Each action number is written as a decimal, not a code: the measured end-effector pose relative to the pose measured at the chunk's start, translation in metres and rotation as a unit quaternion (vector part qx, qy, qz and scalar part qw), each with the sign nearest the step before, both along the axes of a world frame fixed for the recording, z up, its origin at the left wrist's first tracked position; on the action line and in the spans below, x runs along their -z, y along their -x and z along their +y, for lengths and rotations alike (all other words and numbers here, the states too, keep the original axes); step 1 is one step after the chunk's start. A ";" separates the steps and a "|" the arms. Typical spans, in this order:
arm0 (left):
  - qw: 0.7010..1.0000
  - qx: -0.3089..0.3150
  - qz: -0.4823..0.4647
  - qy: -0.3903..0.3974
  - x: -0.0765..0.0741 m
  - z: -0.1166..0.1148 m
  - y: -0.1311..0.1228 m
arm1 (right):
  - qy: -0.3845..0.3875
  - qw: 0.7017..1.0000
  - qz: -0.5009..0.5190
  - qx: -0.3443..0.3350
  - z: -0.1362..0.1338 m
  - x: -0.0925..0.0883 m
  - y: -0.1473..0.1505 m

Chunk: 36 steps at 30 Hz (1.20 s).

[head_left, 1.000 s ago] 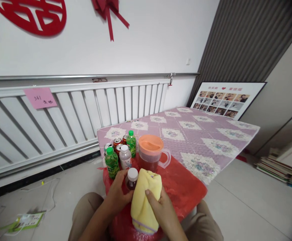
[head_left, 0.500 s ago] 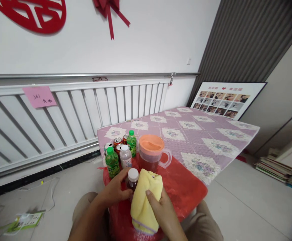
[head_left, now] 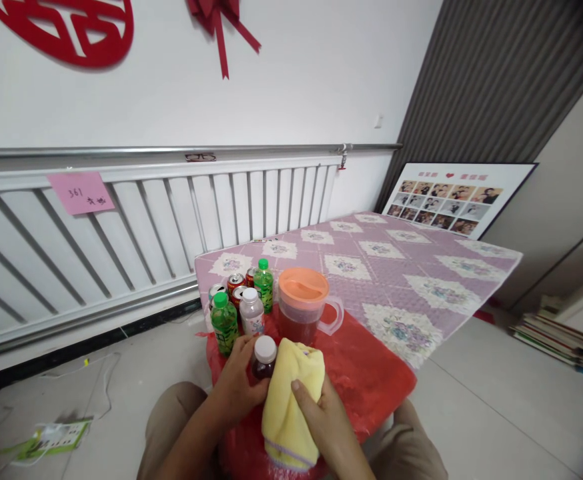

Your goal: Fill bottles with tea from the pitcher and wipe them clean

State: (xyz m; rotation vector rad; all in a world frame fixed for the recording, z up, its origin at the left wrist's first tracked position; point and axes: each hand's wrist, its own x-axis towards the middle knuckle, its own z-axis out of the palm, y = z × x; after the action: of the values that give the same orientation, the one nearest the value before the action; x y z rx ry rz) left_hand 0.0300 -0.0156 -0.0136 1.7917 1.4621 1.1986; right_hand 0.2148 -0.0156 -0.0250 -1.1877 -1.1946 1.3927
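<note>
On the red-covered bench (head_left: 381,373) I've got a green-capped btl (head_left: 224,325) upright at far L, w/ a few cans (head_left: 236,284) just behind. My L grip (head_left: 237,387) is curled round a dark btl (head_left: 263,368) w/ white cap, in front of the white btl (head_left: 252,313) & a 2nd green btl (head_left: 264,290) further back. Just R of the dark btl is the yellow cloth (head_left: 292,403), nearer me than the orange-lidded jug (head_left: 302,303); my R grip (head_left: 325,420) has the cloth clasped, thumb on top.
</note>
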 end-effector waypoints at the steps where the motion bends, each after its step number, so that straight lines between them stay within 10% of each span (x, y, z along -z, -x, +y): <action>1: 1.000 0.015 -0.007 0.008 -0.001 0.000 0.002 | -0.001 1.000 0.003 -0.001 0.000 -0.001 0.000; 7: 0.992 0.086 -0.072 0.065 -0.001 0.000 0.011 | -0.001 1.000 0.023 0.001 -0.002 -0.003 0.002; 16: 0.998 -0.054 0.019 -0.006 0.003 -0.006 -0.008 | -0.018 1.000 -0.007 0.002 0.002 0.003 -0.001; 25: 0.984 0.097 -0.113 0.098 0.003 -0.004 0.011 | -0.009 1.000 -0.002 -0.013 0.001 0.005 -0.001; 36: 0.997 -0.046 -0.041 0.038 0.006 -0.010 -0.006 | -0.010 1.000 -0.013 0.002 0.002 0.006 -0.003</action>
State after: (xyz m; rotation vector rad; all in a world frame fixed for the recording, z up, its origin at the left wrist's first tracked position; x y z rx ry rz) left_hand 0.0356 -0.0252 -0.0196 1.6217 1.5353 1.2303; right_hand 0.2177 -0.0136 -0.0313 -1.1959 -1.2209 1.3631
